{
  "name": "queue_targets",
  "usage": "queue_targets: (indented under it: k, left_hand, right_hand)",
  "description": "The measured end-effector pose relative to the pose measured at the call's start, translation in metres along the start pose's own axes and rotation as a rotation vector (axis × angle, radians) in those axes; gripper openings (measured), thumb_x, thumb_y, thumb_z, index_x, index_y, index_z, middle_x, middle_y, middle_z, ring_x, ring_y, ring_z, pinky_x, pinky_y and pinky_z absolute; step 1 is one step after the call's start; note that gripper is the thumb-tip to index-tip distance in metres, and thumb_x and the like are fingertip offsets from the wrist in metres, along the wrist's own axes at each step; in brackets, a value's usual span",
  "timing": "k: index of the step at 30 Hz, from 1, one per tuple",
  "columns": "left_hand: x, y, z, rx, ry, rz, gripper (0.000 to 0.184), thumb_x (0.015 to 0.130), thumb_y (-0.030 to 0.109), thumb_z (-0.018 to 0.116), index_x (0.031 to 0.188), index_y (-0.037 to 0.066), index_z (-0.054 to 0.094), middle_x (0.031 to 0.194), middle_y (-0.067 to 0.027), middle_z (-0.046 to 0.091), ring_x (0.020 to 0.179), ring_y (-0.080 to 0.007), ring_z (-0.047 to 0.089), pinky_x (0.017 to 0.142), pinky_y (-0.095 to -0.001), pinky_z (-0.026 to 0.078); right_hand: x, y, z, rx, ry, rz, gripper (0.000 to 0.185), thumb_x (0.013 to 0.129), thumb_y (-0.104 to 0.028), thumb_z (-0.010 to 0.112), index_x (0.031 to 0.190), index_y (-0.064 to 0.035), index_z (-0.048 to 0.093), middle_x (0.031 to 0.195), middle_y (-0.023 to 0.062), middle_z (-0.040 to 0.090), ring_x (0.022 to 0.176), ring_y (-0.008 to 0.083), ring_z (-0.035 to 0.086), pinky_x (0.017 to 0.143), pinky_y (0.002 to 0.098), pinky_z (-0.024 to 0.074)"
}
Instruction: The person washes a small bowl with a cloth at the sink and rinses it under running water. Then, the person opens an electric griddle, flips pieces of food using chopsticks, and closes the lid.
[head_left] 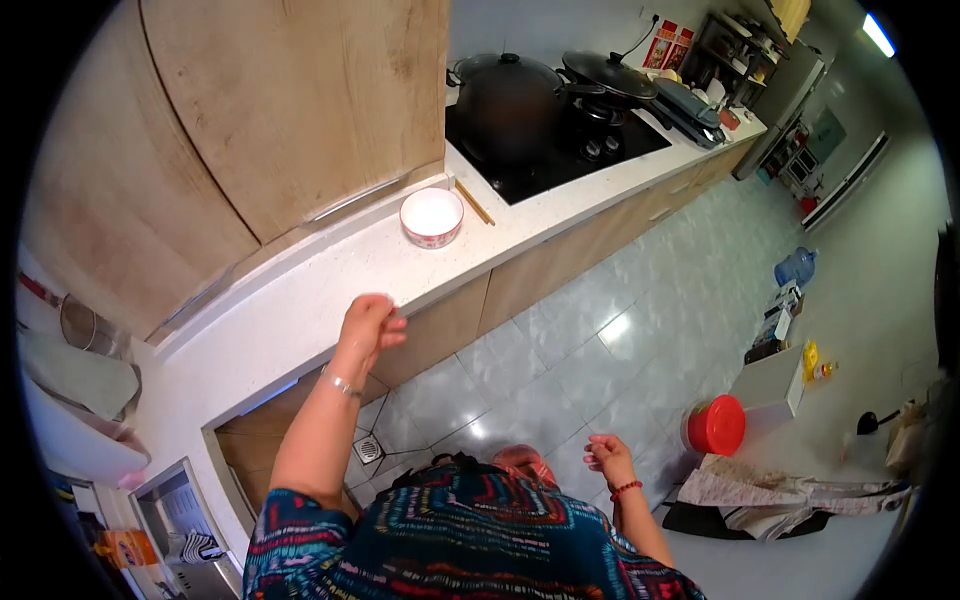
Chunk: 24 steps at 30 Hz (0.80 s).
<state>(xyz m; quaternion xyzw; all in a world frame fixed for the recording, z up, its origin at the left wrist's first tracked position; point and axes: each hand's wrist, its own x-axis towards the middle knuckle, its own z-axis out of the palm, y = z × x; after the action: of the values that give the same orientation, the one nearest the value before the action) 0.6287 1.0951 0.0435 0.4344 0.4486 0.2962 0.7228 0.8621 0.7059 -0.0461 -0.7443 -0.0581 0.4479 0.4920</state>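
My left hand [372, 325], with a bracelet at its wrist, is held out near the front edge of the white counter [290, 292]. Its fingers are loosely curled and apart, and nothing shows in them. A white bowl with a red pattern [432, 218] stands on the counter beyond it, with a pair of chopsticks [474, 202] lying to the bowl's right. Over the tiled floor at the lower right is my right hand [609, 457], a red bead bracelet at its wrist. Its fingers are partly bent and apart, holding nothing visible.
A black stove [560, 150] bears a large lidded pot [508, 85] and a lidded pan [612, 76]. Wooden cabinets [330, 90] rise behind the counter. A red bucket [717, 425] and a water bottle [796, 266] stand at the right. A sink area lies lower left.
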Motion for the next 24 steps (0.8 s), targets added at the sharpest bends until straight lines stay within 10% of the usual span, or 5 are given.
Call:
queue_targets:
  k: [8, 14, 24]
  left_hand:
    - [0.135, 0.020, 0.083, -0.092, 0.251, -0.158, 0.037, 0.081, 0.023, 0.057, 0.100, -0.006, 0.043, 0.088, -0.0133, 0.046, 0.057, -0.0262, 0.055, 0.046, -0.0373, 0.054]
    - [0.173, 0.004, 0.091, -0.155, 0.407, -0.195, 0.018, 0.075, 0.000, 0.040, 0.091, -0.007, 0.046, 0.073, -0.0115, 0.051, 0.052, -0.0239, 0.054, 0.043, -0.0377, 0.054]
    - [0.112, -0.002, 0.074, -0.480, 0.469, -0.047, 0.041, 0.069, -0.005, 0.038, 0.110, -0.012, 0.037, 0.099, -0.0215, 0.049, 0.082, -0.0315, 0.057, 0.062, -0.0388, 0.057]
  right_hand:
    - [0.071, -0.019, -0.051, 0.058, 0.005, 0.076, 0.016, 0.083, -0.008, 0.050, 0.098, -0.0051, 0.053, 0.083, 0.0069, 0.060, 0.064, 0.0148, 0.058, 0.054, 0.0255, 0.0467]
    - [0.143, -0.078, -0.071, 0.025, -0.056, 0.052, 0.016, 0.082, -0.004, 0.050, 0.097, -0.0054, 0.054, 0.082, 0.0052, 0.060, 0.062, 0.0130, 0.058, 0.052, 0.0233, 0.0450]
    - [0.202, -0.126, -0.036, -0.137, -0.301, 0.074, 0.021, 0.081, -0.009, 0.054, 0.101, -0.0049, 0.054, 0.085, 0.0072, 0.061, 0.068, 0.0157, 0.060, 0.057, 0.0247, 0.0472]
